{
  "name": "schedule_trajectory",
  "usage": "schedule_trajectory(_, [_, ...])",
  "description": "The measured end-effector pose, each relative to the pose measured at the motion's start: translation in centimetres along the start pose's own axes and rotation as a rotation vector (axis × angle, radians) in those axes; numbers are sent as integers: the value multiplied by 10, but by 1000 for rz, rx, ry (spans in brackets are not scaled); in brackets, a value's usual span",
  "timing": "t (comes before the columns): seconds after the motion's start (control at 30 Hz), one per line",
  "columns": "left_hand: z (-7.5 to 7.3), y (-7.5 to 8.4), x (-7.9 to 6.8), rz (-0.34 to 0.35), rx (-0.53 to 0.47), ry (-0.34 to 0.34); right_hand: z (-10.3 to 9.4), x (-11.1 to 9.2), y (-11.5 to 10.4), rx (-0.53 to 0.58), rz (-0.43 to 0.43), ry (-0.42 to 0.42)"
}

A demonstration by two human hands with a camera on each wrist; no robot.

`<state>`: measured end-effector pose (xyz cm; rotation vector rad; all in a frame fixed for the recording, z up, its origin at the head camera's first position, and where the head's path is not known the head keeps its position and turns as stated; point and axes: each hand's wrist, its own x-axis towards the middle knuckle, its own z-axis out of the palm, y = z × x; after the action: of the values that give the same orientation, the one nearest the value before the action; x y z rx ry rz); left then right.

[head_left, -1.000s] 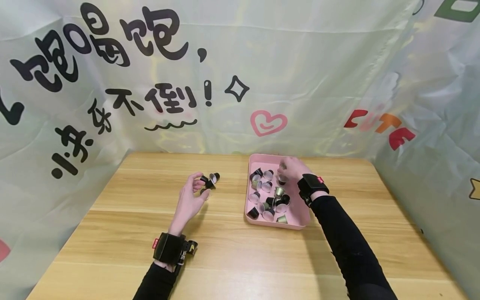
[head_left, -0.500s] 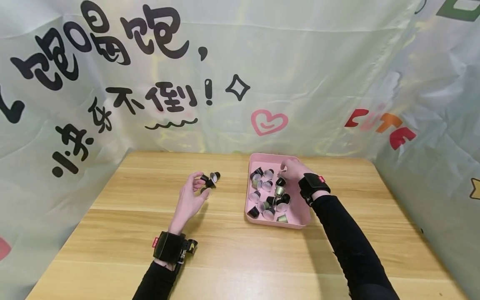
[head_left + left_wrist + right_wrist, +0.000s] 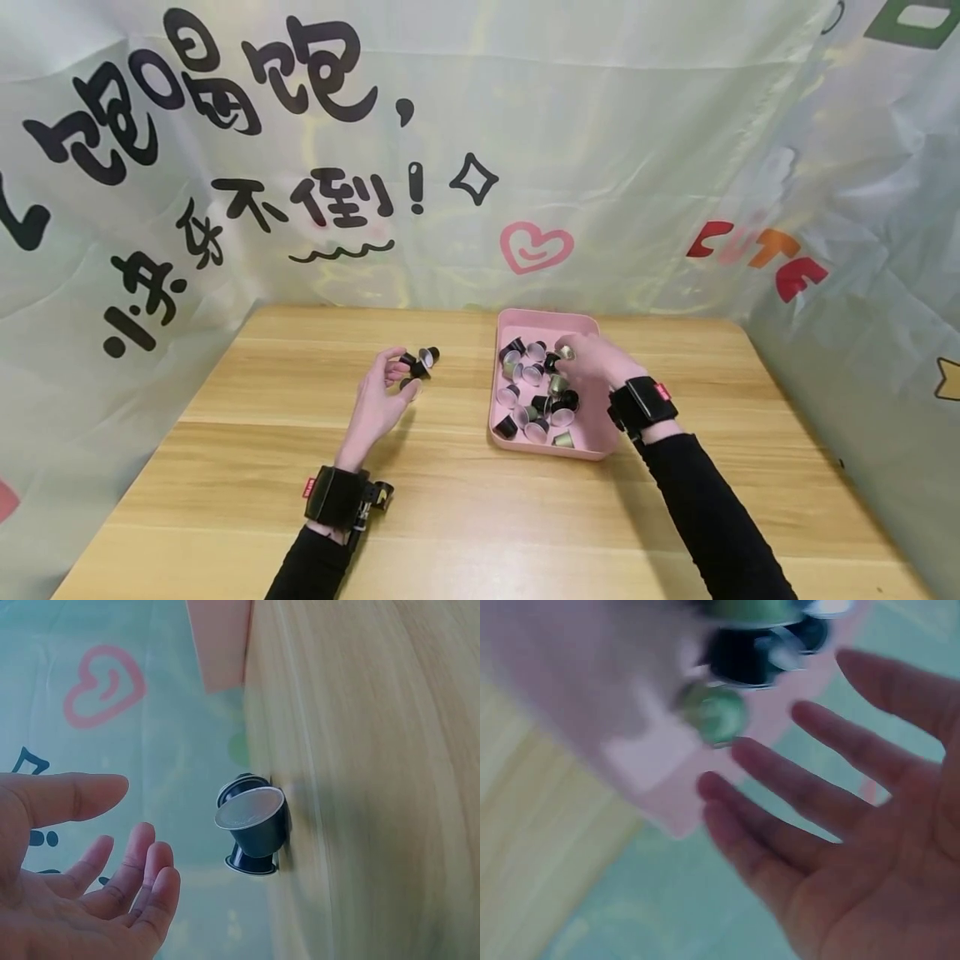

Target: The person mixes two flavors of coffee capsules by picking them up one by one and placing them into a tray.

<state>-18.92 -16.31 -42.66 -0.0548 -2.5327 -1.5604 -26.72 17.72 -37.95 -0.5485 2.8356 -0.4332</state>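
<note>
In the head view, my left hand (image 3: pixel 378 408) hovers at a small cluster of black coffee capsules (image 3: pixel 422 368) on the table. The left wrist view shows this hand with its fingers apart and holding nothing, beside the black capsules (image 3: pixel 259 821). My right hand (image 3: pixel 600 358) is over the back right part of a pink tray (image 3: pixel 609 425). Its fingers are spread in the right wrist view, near a green capsule (image 3: pixel 716 714) in the tray; no grip on it shows. Several black and green capsules lie in the tray, some with silvery foil lids (image 3: pixel 507 396) visible.
The wooden table (image 3: pixel 480 517) reaches back to a printed cloth backdrop (image 3: pixel 637 167), which also hangs along both sides. The tray's low pink rim stands round the capsules. Wood surface lies between the cluster and the tray.
My right wrist has shifted right and slightly nearer, with its hand still over the tray. A black capsule by its fingers sits further left, and a pale greenish capsule now shows there. The left hand stays put.
</note>
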Motion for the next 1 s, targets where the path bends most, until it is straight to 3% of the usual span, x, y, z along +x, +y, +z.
schedule_trajectory(0.17, [0, 1, -1, -5, -1, -9, -3, -27, -9, 70, -72, -30])
schedule_trajectory(0.43, [0, 1, -1, -5, 13, -16, 2, -57, -18, 177, -74, -60])
schedule_trajectory(0.63, [-2, 0, -2, -21, 54, -64, 14, -67, -20, 216, -83, 18])
schedule_trajectory(0.9, [-5, -2, -2, -12, 87, -140, 31, -73, -19, 240, -90, 219])
schedule_trajectory(1.0, [-5, -2, -2, -18, 114, -169, 33, -72, -17, 243, -84, 255])
